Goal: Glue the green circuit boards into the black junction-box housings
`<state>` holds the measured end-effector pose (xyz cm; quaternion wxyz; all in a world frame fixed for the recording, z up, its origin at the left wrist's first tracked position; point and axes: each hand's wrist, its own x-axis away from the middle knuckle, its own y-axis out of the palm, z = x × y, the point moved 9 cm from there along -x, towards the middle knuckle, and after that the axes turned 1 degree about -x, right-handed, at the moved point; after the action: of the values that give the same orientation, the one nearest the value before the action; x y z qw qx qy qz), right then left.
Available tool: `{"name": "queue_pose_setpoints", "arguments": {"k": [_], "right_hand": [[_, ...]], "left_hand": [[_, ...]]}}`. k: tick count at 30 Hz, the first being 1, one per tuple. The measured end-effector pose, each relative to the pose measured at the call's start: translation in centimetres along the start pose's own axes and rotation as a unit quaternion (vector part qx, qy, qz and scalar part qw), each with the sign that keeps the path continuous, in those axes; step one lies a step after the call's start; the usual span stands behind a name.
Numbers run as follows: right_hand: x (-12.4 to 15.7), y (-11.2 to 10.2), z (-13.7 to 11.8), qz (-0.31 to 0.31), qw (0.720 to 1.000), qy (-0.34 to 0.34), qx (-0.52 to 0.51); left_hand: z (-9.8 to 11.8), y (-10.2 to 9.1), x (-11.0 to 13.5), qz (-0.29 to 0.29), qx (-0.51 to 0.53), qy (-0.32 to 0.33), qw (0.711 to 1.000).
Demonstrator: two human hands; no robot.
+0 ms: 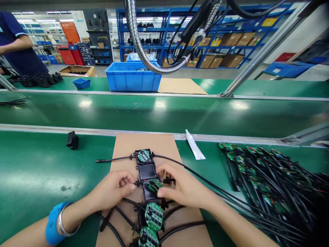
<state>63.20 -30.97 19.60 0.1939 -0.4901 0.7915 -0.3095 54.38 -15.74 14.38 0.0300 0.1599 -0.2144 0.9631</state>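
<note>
Several black square housings stand in a column on a cardboard sheet point(161, 142). My left hand point(113, 188) pinches a thin black cable at the left side of one housing point(149, 195). Over that same housing, my right hand point(181, 185) has thumb and fingers closed around a tilted round green circuit board point(153, 185). Just beyond it lies a bare housing point(147, 171). The farthest housing carries a flat round board point(143, 156) with cables out both sides. Nearer me are two more round boards point(154, 216), partly covering their housings.
A heap of boards with black cables point(272, 185) covers the right side. A white tube point(194, 145) lies behind the cardboard, and a small black box point(72, 140) sits at left. Beyond a metal rail stands a blue bin point(133, 77). A flexible metal conduit point(140, 44) hangs overhead. A person point(20, 44) stands far left.
</note>
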Motion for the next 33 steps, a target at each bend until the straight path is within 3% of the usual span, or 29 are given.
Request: {"name": "queue_pose_setpoints", "arguments": {"k": [3,5,10,15,19,21,24,25,27,30,33], "right_hand": [[-0.7,-1.3,2.5,0.041,0.999,0.012,0.027],[-1.1,-1.5,3.6,0.062,0.995,-0.003,0.075],[-1.2,-0.7,4.6,0.094,0.983,-0.024,0.157],[-0.8,0.0,3.9,0.105,0.967,-0.053,0.227],[-0.7,0.3,4.1,0.125,0.959,-0.069,0.245],[-0.8,0.3,4.3,0.134,0.957,-0.075,0.245],[-0.5,-0.1,3.9,0.142,0.957,-0.082,0.239],[-0.3,-0.3,3.4,0.145,0.957,-0.082,0.237],[0.5,-0.7,1.7,0.152,0.958,-0.084,0.23],[1.7,0.6,-1.5,0.102,0.977,-0.072,0.17],[2.6,3.6,-3.7,0.007,0.994,-0.042,0.099]], "left_hand": [[1.4,-2.0,-0.6,0.076,-0.162,0.042,0.983],[2.1,-2.3,-1.1,0.096,-0.243,0.063,0.963],[2.6,-1.1,-1.7,0.073,-0.296,0.099,0.947],[2.2,-0.8,-0.4,0.054,-0.38,0.09,0.919],[0.6,-2.3,1.7,0.039,-0.51,0.03,0.859],[0.1,-3.8,2.7,0.076,-0.571,-0.002,0.817],[0.8,-5.6,4.1,0.185,-0.613,-0.016,0.768],[1.6,-5.5,4.5,0.218,-0.6,0.009,0.77],[3.2,-3.9,5.0,0.225,-0.531,0.1,0.811],[4.4,0.7,5.0,0.074,-0.377,0.198,0.902],[4.3,3.3,4.7,-0.02,-0.283,0.191,0.94]]}}
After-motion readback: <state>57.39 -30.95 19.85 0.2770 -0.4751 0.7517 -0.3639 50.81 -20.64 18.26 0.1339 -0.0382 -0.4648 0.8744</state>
